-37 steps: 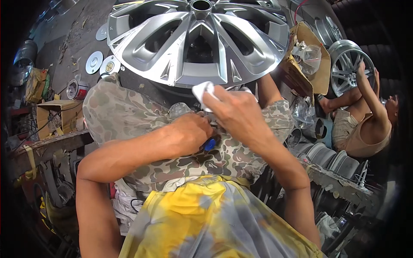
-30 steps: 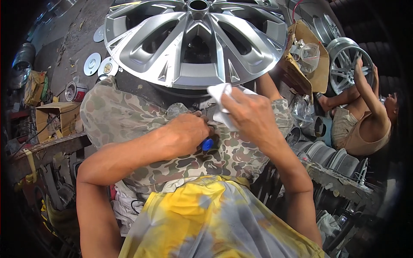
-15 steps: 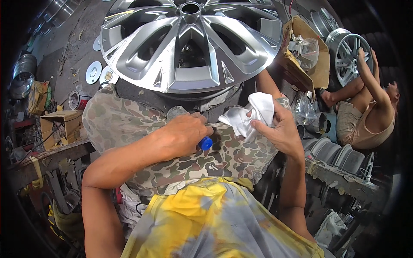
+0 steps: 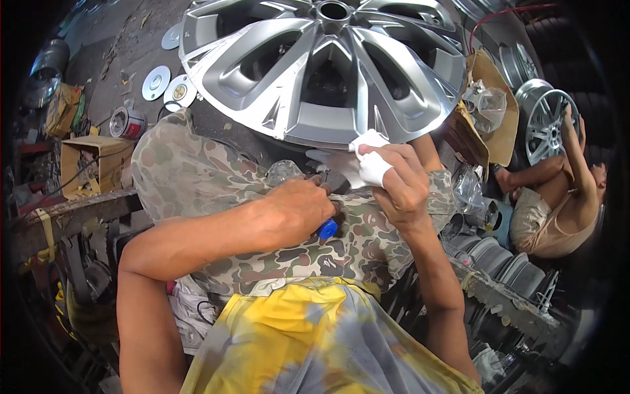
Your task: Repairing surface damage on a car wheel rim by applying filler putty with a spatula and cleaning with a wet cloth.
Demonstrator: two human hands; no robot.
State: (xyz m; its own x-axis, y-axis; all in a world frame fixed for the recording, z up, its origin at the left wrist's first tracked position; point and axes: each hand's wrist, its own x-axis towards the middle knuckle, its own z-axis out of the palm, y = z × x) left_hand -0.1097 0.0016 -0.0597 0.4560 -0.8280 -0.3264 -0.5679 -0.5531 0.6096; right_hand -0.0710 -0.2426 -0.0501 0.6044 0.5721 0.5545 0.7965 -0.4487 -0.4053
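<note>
A large silver alloy wheel rim [image 4: 327,123] lies face up in front of my knees. My left hand [image 4: 300,209] is closed around a clear plastic bottle [image 4: 283,172] with a blue cap [image 4: 327,228], held over my lap. The bottle is tilted, cap toward me, and my fingers hide its middle. In my right hand [image 4: 401,187] a white cloth [image 4: 373,169] is bunched between the fingers. The cloth reaches the near lower edge of the rim; whether it presses on the metal I cannot tell.
At right, another person [image 4: 561,203] sits holding a second wheel rim [image 4: 542,121]. A cardboard box [image 4: 502,134] with plastic bags stands beside my rim. Left are round centre caps [image 4: 156,83], a paint can [image 4: 127,123] and an open carton [image 4: 96,164]. More rims [image 4: 489,256] lie at lower right.
My right hand has brought the white cloth up and left to the rim's near edge, with its back now turned up. My left hand still holds the bottle. The whole view has shifted slightly.
</note>
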